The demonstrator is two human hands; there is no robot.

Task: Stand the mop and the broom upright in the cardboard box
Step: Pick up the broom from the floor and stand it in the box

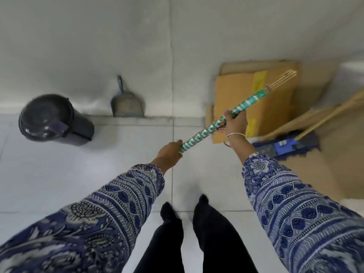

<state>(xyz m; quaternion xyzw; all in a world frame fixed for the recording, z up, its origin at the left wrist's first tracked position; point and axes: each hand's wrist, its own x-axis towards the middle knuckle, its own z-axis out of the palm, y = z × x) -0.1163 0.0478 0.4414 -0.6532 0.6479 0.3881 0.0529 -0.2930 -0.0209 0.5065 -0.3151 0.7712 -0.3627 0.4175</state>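
Green-and-white taped broom (216, 126) slants over the cardboard box (254, 107), my left hand (170, 152) wrapped around its near end and my right hand (235, 123) clamped midway to steer it in, while the mop (287, 145) lies beside the box.

No readable text anywhere; yellow labels on the cardboard box (254, 107) at two o'clock are too blurred to read
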